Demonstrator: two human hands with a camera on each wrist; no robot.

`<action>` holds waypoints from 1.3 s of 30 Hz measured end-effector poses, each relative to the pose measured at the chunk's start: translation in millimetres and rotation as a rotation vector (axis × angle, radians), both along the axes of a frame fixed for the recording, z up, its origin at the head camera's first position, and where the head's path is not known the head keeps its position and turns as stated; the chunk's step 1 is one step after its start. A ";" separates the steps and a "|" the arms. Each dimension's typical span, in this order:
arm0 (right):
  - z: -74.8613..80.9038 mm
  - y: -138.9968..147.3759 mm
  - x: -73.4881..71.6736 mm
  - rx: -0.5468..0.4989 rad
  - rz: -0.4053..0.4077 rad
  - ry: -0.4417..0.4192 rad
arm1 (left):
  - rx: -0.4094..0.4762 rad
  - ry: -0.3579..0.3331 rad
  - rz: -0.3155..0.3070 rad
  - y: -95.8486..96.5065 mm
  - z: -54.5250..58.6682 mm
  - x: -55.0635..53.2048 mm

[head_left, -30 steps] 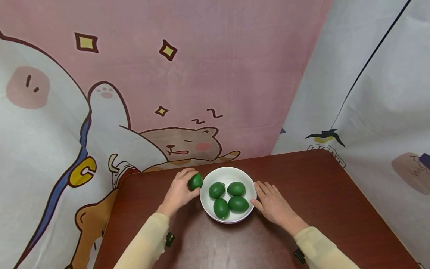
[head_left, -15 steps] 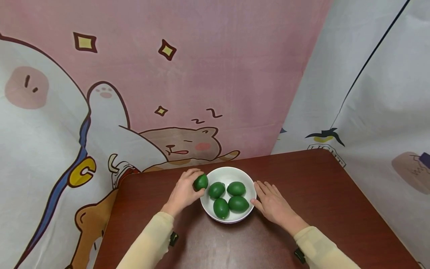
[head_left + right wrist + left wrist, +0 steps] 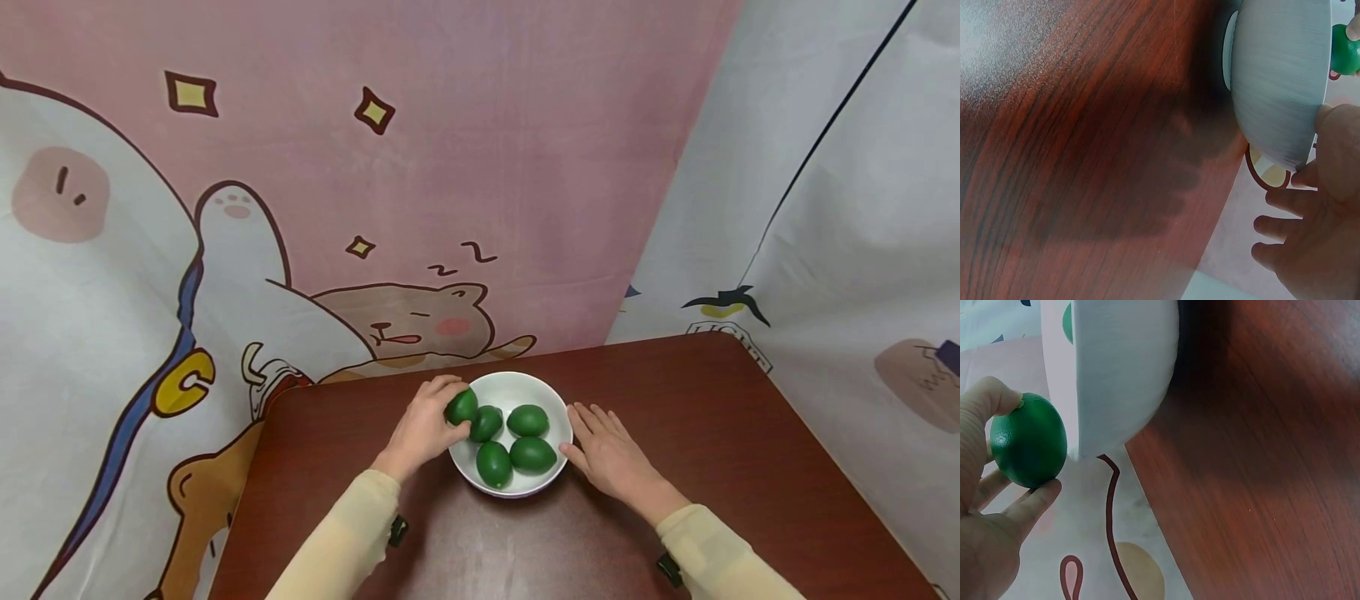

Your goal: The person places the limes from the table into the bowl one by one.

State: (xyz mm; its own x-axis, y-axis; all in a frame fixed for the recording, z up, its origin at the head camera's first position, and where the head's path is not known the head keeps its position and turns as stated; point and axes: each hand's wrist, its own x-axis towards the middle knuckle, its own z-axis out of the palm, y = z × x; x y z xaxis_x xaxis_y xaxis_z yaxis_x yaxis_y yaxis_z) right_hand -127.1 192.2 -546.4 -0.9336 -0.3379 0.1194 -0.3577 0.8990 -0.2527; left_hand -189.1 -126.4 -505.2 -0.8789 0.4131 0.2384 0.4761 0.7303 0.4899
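Note:
My left hand (image 3: 423, 427) pinches a green lime (image 3: 461, 406) between thumb and fingers, over the left rim of a white bowl (image 3: 513, 390). In the left wrist view this lime (image 3: 1030, 442) is up at rim height, beside the bowl (image 3: 1122, 375). Several more limes lie inside; one of them, a lime (image 3: 486, 423) at the left, is partly overlapped by the held one. On the opposite side, my right hand (image 3: 611, 458) rests against the bowl's right rim with fingers extended. Its thumb meets the rim of the bowl (image 3: 1282, 81) in the right wrist view.
The bowl stands on a dark reddish-brown wooden table (image 3: 675, 400), towards its back edge. Behind hangs a pink cloth backdrop (image 3: 525, 167) with cartoon animals, and a white cloth (image 3: 840, 250) hangs at the right.
The left hand has moved right with its lime, from beside the bowl to over its left rim. The right hand and the bowl have stayed put.

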 end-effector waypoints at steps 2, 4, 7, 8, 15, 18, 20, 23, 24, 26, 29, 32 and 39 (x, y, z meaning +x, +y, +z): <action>0.2 -0.1 0.0 -0.001 0.000 0.001 | 0.005 0.005 -0.008 2.2 -0.4 0.8; 0.4 -0.1 0.0 -0.003 -0.001 0.000 | 0.004 0.006 -0.015 4.3 -1.1 1.4; 0.8 -0.1 0.0 -0.003 -0.002 -0.004 | -0.005 0.005 -0.019 7.4 -2.4 2.2; 1.0 -0.1 0.0 -0.002 -0.003 -0.005 | -0.009 0.003 -0.021 8.5 -3.1 2.1; 0.8 -0.1 0.0 0.004 -0.007 -0.011 | -0.025 0.001 -0.048 16.7 -5.4 3.2; 0.9 -0.3 0.3 0.003 -0.004 -0.002 | -0.029 -0.010 -0.052 20.1 -4.3 4.5; 1.2 -0.5 0.6 -0.003 0.001 0.011 | -0.028 -0.023 -0.052 22.3 -3.1 5.4; 1.2 -0.7 1.0 -0.008 0.007 0.029 | -0.026 -0.033 -0.056 25.3 -2.4 6.3; 1.1 -0.7 1.1 -0.007 0.008 0.030 | -0.028 -0.034 -0.058 26.2 -2.7 6.5; 1.5 -0.6 1.5 -0.007 0.007 0.028 | -0.035 -0.038 -0.064 27.8 -3.6 6.8; 1.1 -0.1 1.6 -0.003 0.007 0.020 | -0.046 -0.036 -0.075 30.1 -5.6 7.2; 0.7 0.0 1.5 -0.004 0.006 0.013 | -0.064 -0.039 -0.083 32.3 -7.6 7.0; 1.0 -0.2 0.5 -0.002 0.006 0.010 | -0.093 -0.055 -0.089 38.1 -7.0 6.5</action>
